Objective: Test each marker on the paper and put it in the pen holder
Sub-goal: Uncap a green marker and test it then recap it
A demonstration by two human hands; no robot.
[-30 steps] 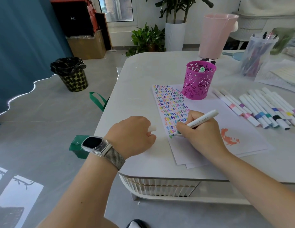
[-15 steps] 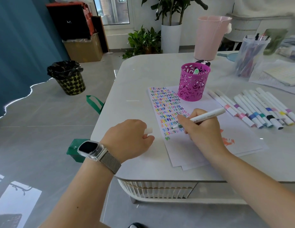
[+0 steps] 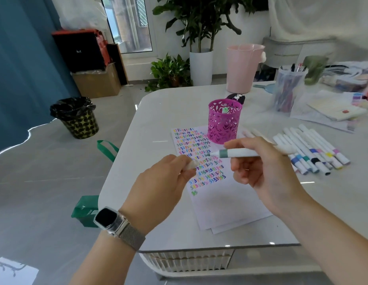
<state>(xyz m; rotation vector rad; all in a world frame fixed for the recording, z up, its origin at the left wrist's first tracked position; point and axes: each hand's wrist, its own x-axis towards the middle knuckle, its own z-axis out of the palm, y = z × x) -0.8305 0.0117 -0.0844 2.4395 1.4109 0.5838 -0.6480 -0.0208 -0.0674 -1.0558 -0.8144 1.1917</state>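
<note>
My right hand (image 3: 259, 167) holds an uncapped white marker (image 3: 238, 153) with a grey-green band, lifted above the paper (image 3: 220, 200), tip pointing left. My left hand (image 3: 162, 182) pinches the marker's white cap (image 3: 193, 164) just left of that tip, a small gap between them. The paper carries rows of small coloured squiggles. Behind it stands the magenta cut-out pen holder (image 3: 224, 124) with one green-ended marker inside. A row of several capped white markers (image 3: 310, 149) lies on the table to the right.
The white table (image 3: 158, 112) also bears a pink bucket (image 3: 243, 67), a clear tub of pens (image 3: 287, 91) and loose papers (image 3: 335, 112) at the back right. A black bin (image 3: 76, 118) and a green bag (image 3: 86, 210) stand on the floor to the left.
My right hand has lifted the marker off the paper and turned it level. My left hand has risen from the table with the cap toward the tip.
</note>
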